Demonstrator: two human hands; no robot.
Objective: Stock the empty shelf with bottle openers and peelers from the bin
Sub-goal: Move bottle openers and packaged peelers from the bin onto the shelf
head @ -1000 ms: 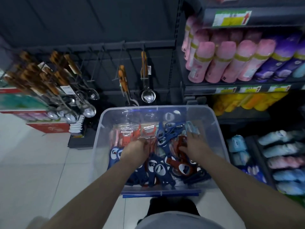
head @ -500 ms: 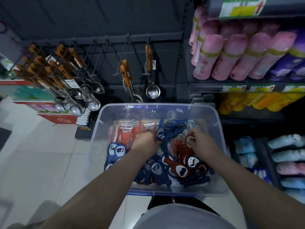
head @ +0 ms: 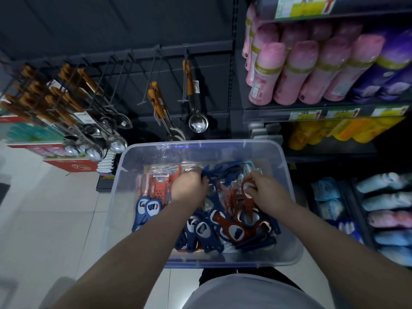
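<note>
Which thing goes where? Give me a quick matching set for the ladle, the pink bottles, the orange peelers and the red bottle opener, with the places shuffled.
Things:
1. ladle
2. pink bottles
3. orange peelers
4. red bottle opener

Places:
A. in the grip of the right hand
B. left side of the bin
C. hanging from a hook behind the bin
D. on the shelf at upper right

Pairs: 1-C, 2-D, 3-B, 4-A
</note>
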